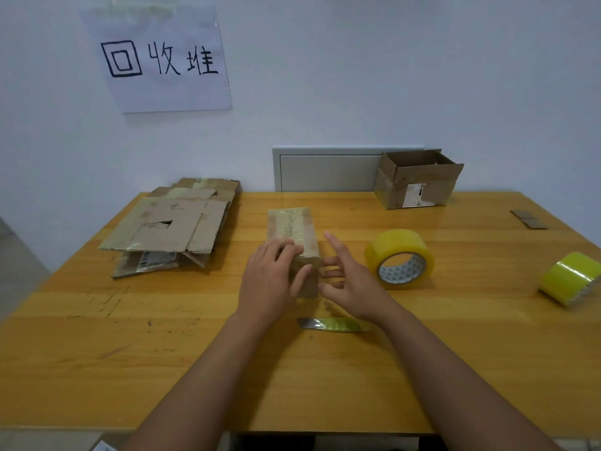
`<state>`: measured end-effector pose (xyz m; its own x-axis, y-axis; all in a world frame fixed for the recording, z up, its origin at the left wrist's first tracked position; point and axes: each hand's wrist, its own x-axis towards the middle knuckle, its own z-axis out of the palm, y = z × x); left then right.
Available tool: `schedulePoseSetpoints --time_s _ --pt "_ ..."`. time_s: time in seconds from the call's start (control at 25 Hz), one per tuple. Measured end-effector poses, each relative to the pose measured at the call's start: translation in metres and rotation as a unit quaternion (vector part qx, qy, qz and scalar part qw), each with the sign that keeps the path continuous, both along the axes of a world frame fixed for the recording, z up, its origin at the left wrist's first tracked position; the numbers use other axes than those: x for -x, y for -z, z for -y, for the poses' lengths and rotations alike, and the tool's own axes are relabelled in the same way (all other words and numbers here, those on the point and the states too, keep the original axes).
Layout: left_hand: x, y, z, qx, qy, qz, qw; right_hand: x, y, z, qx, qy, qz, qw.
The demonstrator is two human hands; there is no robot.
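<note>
Left hand [271, 278] clamps near end of box [292, 222], fingers curled over top, thumb on front face. Right hand [349, 281] just beside box, fingers spread, holding nothing. Box sits middle of table [130, 353], taped shut. We reckon step = opening it. Next move calls for knife [331, 324] by right wrist, to slit top tape. Tape roll [400, 258] right, flattened cardboard [175, 222] left.

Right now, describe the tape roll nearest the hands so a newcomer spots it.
On the wooden table, look just right of the taped box under the left hand. That yellow tape roll shows its white patterned core; the other roll sits far off at the right edge.
</note>
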<state>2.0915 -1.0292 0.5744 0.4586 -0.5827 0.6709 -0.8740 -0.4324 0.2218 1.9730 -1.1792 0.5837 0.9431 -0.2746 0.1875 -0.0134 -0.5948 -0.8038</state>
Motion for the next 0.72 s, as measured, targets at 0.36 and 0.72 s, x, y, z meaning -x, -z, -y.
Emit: schedulePoseSetpoints --time_s 0.36,0.72 --pt "0.001 -0.001 0.008 0.023 -0.033 -0.006 0.999 0.001 0.009 -0.005 0.189 0.097 0.114 0.971" --pt "-0.004 -0.01 -0.006 0.0 0.032 -0.071 0.997 -0.007 0.009 -0.014 0.181 0.021 0.073 0.981"
